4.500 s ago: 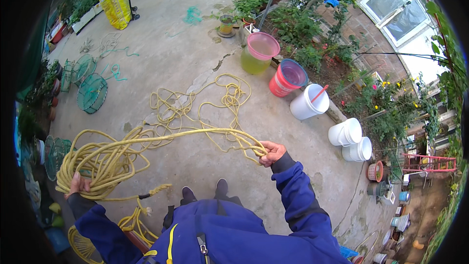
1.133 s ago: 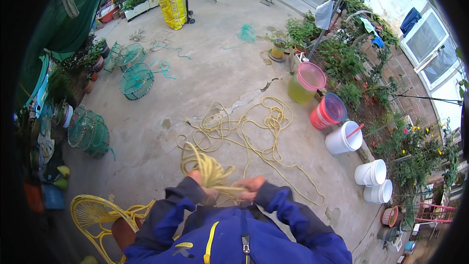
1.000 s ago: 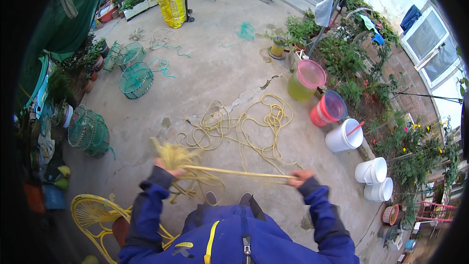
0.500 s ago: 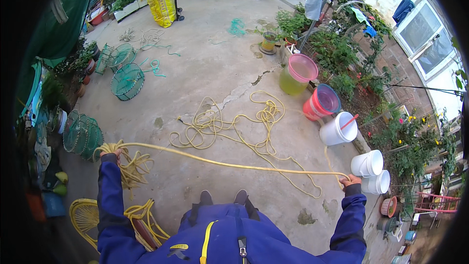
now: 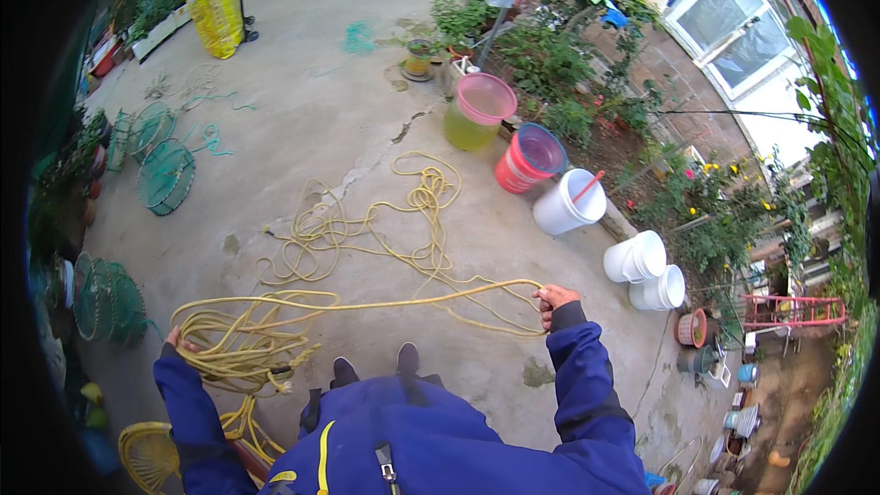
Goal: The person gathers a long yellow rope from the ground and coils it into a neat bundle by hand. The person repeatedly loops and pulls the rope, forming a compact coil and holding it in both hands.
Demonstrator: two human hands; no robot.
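Observation:
A coil of yellow rope (image 5: 246,348) hangs in several loops from my left hand (image 5: 183,341), whose fingers are closed around the bundle at its left end. From the coil a single strand runs to the right in front of my body. My right hand (image 5: 557,302) pinches that strand near its bend. Beyond my hands, the rest of the yellow rope (image 5: 431,191) lies in loose tangled loops on the concrete ground. Frayed or knotted rope ends dangle at the coil's lower right side.
A yellow woven chair (image 5: 147,455) with more rope stands at lower left. Green net traps (image 5: 167,177) lie on the left. Along the right bed stand a pink-rimmed tub (image 5: 481,105), a red bucket (image 5: 524,160) and white buckets (image 5: 561,206). A yellow sack (image 5: 215,9) stands far left.
My right hand has come inward toward the left hand, and the stretched strand is shorter between them. The coil hangs in wider loops. The view has turned to the right.

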